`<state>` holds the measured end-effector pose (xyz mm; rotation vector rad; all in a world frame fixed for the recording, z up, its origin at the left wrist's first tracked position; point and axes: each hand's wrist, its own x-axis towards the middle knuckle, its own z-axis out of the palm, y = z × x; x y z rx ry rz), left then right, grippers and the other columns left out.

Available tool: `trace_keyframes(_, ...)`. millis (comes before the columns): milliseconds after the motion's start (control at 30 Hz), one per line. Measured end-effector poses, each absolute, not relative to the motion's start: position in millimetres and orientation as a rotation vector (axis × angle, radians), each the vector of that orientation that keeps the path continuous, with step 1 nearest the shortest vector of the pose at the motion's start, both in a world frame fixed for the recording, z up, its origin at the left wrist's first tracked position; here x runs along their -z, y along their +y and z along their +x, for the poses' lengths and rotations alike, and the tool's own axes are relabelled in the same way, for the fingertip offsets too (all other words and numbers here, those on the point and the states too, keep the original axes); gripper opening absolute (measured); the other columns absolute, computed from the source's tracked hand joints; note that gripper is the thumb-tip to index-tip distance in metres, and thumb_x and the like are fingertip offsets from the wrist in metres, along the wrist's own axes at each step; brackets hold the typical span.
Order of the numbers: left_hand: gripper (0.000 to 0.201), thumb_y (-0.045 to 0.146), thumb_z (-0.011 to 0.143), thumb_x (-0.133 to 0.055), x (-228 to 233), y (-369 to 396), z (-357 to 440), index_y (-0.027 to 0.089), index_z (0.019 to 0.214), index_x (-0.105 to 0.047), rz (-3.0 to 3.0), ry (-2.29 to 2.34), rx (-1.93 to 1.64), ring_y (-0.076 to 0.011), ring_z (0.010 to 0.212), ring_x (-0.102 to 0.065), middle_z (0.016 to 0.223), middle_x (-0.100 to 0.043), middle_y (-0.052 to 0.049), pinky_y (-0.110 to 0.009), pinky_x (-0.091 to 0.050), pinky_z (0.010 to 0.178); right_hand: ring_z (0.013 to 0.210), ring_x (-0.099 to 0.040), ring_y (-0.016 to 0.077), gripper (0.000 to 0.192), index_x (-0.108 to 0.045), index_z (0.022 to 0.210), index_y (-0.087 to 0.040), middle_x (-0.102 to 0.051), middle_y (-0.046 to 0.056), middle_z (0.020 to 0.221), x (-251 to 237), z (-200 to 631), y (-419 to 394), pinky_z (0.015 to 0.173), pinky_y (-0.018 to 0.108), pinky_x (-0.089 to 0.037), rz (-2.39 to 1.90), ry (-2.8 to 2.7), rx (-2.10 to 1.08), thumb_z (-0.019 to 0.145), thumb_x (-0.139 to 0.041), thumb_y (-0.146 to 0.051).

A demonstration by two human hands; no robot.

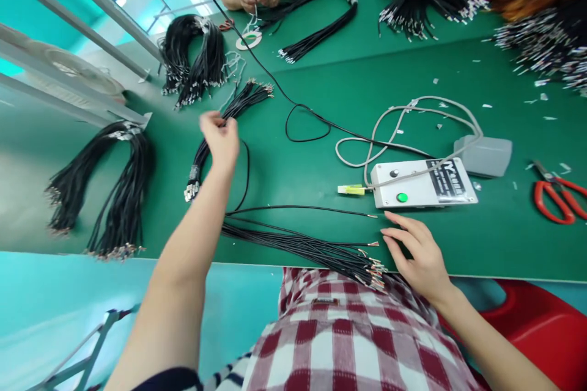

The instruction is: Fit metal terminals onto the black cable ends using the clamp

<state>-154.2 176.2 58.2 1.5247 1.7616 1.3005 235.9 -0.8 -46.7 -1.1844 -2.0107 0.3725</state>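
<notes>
No containers on green counter [504,244]. Left hand [221,140] fingers pinched on black wire bundle [215,140], taped near one end, lying mid-counter. Right hand [419,253] fingers spread, holding nothing, resting beside loose wires [312,247] with bare tips at near edge.

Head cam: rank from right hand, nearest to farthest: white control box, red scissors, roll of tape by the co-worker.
From the right hand:
1. White control box, just beyond the fingertips.
2. Red scissors, off to the right near the table's edge.
3. Roll of tape, far across the table in front of the co-worker.
</notes>
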Motion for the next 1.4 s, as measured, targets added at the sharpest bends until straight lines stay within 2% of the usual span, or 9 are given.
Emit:
trace_keyframes(133, 0.014, 0.019, 0.080, -0.076, -6, 82, -72, 0.018, 0.087, -0.065, 1.805, 1.394, -0.897, -0.0171, 0.087, -0.060, 0.087, -0.065, -0.002, -0.029, -0.049, 0.081, 0.108, -0.067, 0.0271, 0.019, -0.069, 0.105, -0.025, -0.070, 0.011, 0.125, 43, 235, 0, 0.091, 0.048, -0.056, -1.208, -1.988, -0.434, 0.090, -0.062, -0.015)
trace_keyframes(267, 0.017, 0.020, 0.098, -0.050, 21, 35, -10, 0.017, 0.107, -0.064, 2.366, 1.192, -0.448, -0.0255, 0.105, -0.059, 0.109, -0.066, -0.012, -0.040, -0.047, 0.091, 0.108, -0.068, 0.0257, 0.021, -0.067, 0.107, -0.024, -0.072, 0.010, 0.117, 41, 234, 2, 0.092, 0.047, -0.056, -1.226, -1.946, -0.480, 0.090, -0.061, -0.013)
trace_keyframes(400, 0.015, 0.022, 0.098, -0.050, 29, 41, 16, 0.016, 0.107, -0.061, 2.511, 1.245, -0.291, -0.0281, 0.106, -0.056, 0.108, -0.064, -0.013, -0.041, -0.045, 0.088, 0.102, -0.070, 0.0250, 0.018, -0.068, 0.105, -0.025, -0.075, 0.008, 0.108, 39, 233, 1, 0.089, 0.046, -0.057, -1.240, -1.895, -0.540, 0.092, -0.059, -0.015)
trace_keyframes(600, 0.014, 0.021, 0.101, -0.041, 2, 33, 11, 0.019, 0.096, -0.054, 1.968, 1.158, -0.526, -0.0178, 0.079, -0.056, 0.089, -0.061, -0.005, -0.030, -0.045, 0.075, 0.097, -0.070, 0.0215, 0.016, -0.068, 0.105, -0.024, -0.075, 0.006, 0.103, 33, 228, -3, 0.089, 0.041, -0.057, -1.267, -1.810, -0.650, 0.094, -0.059, -0.016)
trace_keyframes(767, 0.013, 0.029, 0.096, -0.055, -18, 18, 4, 0.019, 0.099, -0.062, 1.565, 1.135, -0.743, -0.0130, 0.071, -0.058, 0.085, -0.063, -0.002, -0.024, -0.046, 0.067, 0.097, -0.070, 0.0201, 0.015, -0.070, 0.105, -0.024, -0.075, 0.004, 0.103, 24, 221, 3, 0.091, 0.037, -0.055, -1.237, -1.780, -0.773, 0.095, -0.060, -0.020)
trace_keyframes(867, 0.019, 0.033, 0.097, -0.053, -16, 12, 5, 0.017, 0.100, -0.064, 1.309, 1.153, -0.797, -0.0081, 0.051, -0.054, 0.072, -0.061, 0.001, -0.021, -0.041, 0.051, 0.095, -0.070, 0.0199, 0.012, -0.070, 0.102, -0.024, -0.075, 0.005, 0.100, 14, 213, 9, 0.088, 0.036, -0.055, -1.247, -1.648, -0.980, 0.094, -0.061, -0.027)
trace_keyframes(967, 0.020, 0.033, 0.096, -0.055, -15, 9, 7, 0.015, 0.099, -0.063, 1.205, 1.173, -0.829, -0.0067, 0.047, -0.054, 0.070, -0.062, 0.001, -0.019, -0.041, 0.047, 0.080, -0.068, 0.0171, 0.016, -0.068, 0.101, -0.022, -0.074, 0.005, 0.090, 5, 202, 15, 0.073, 0.031, -0.056, -1.223, -1.372, -1.325, 0.091, -0.065, -0.035)
trace_keyframes(1133, 0.015, 0.029, 0.089, -0.064, -18, 9, 10, 0.014, 0.088, -0.063, 1.234, 1.267, -0.848, -0.0082, 0.049, -0.056, 0.064, -0.063, 0.000, -0.019, -0.046, 0.049, 0.052, -0.045, 0.0071, 0.025, -0.067, 0.097, -0.020, -0.063, -0.002, 0.071, -5, 186, 28, 0.047, 0.023, -0.034, -1.073, -0.988, -1.712, 0.084, -0.072, -0.041)
trace_keyframes(1400, 0.012, 0.026, 0.088, -0.064, -17, 9, 12, 0.015, 0.083, -0.061, 1.318, 1.306, -0.899, -0.0080, 0.050, -0.056, 0.062, -0.061, 0.001, -0.019, -0.046, 0.049, 0.051, -0.033, 0.0047, 0.027, -0.065, 0.088, -0.020, -0.048, -0.007, 0.063, -5, 171, 30, 0.048, 0.023, -0.020, -0.974, -0.705, -1.899, 0.073, -0.082, -0.035)
